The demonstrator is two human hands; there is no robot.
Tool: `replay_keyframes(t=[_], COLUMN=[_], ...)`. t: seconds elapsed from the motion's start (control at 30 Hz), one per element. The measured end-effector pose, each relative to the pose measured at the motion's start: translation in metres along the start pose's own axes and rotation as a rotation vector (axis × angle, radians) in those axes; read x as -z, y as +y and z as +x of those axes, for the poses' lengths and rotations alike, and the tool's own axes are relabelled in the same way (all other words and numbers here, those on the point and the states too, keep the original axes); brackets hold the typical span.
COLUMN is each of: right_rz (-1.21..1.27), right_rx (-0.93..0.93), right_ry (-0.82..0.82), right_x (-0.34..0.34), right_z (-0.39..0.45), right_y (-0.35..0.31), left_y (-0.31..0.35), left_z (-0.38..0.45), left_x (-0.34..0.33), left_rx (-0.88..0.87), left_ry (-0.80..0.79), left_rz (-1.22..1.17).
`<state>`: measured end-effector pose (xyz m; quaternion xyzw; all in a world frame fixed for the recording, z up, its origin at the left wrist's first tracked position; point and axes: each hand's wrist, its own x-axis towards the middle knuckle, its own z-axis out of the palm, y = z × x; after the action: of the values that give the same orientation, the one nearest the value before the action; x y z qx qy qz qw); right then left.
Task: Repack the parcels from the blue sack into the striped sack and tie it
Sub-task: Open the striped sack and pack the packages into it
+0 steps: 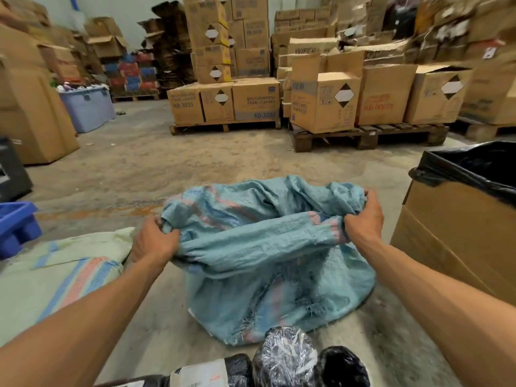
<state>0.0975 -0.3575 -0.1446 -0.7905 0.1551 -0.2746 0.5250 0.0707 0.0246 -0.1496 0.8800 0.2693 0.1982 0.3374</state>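
A blue woven sack with faint pink stripes stands crumpled on the concrete floor in front of me. My left hand grips its rim on the left and my right hand grips the rim on the right, stretching the mouth wide. A pale green sack with blue and pink stripes lies flat on the floor to the left. Three black plastic-wrapped parcels lie at the bottom edge, one with a white shipping label. What is inside the blue sack is hidden.
A cardboard box lined with a black bag stands close on the right. A blue plastic crate sits at the left edge. Pallets stacked with cartons fill the back, with open concrete floor between.
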Motion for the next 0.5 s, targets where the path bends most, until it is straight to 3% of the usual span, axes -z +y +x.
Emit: replay_keyframes(t=[0.1, 0.17, 0.27, 0.37, 0.5], right_rz=[-0.006, 0.008, 0.166, 0.202, -0.033], right_rx=[0.126, 0.144, 0.066, 0.105, 0.402], right_ry=[0.047, 0.129, 0.2, -0.005, -0.278], right_x=[0.016, 0.022, 0.023, 0.023, 0.015], right_z=[0.015, 0.024, 0.027, 0.022, -0.013], right_y=[-0.018, -0.034, -0.062, -0.081, -0.097], left_y=[0.025, 0.047, 0.073, 0.098, 0.142], left_z=[0.017, 0.016, 0.015, 0.015, -0.015], left_x=[0.019, 0.033, 0.045, 0.047, 0.039], left_rx=[0.235, 0.406, 0.297, 0.225, 0.252], left_ry=[-0.044, -0.3, -0.529, -0.543, -0.614], left_rz=[-0.561, -0.748, -0.802, -0.86, -0.892])
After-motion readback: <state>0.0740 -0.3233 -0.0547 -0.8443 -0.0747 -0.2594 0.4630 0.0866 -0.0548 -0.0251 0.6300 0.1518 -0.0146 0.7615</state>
